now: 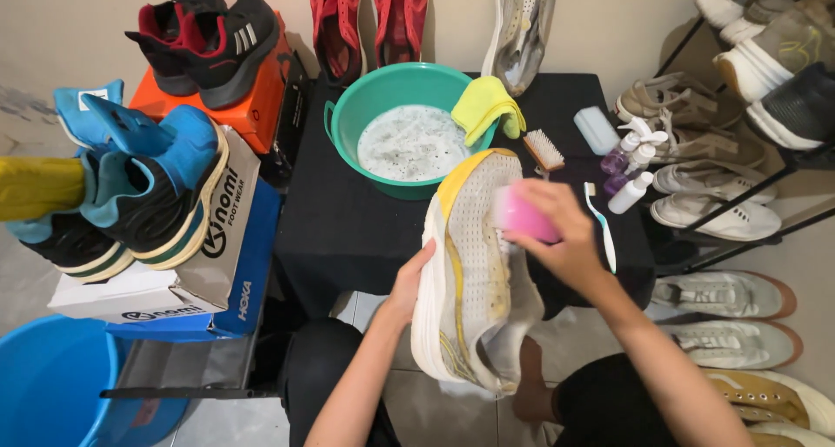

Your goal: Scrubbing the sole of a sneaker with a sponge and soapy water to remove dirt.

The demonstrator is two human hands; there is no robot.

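Note:
My left hand grips the side of a white and yellow running shoe, holding it tilted over my lap with its toe toward a black table. Pressed against the shoe's upper, a pink brush is held in my right hand. Just beyond the shoe's toe stands a green basin of foamy water, with a yellow cloth draped over its rim.
On the table lie a wooden brush, a toothbrush, a pale blue soap bar and small spray bottles. Shoe boxes with sneakers stack at left, a blue bucket below. A shoe rack fills the right.

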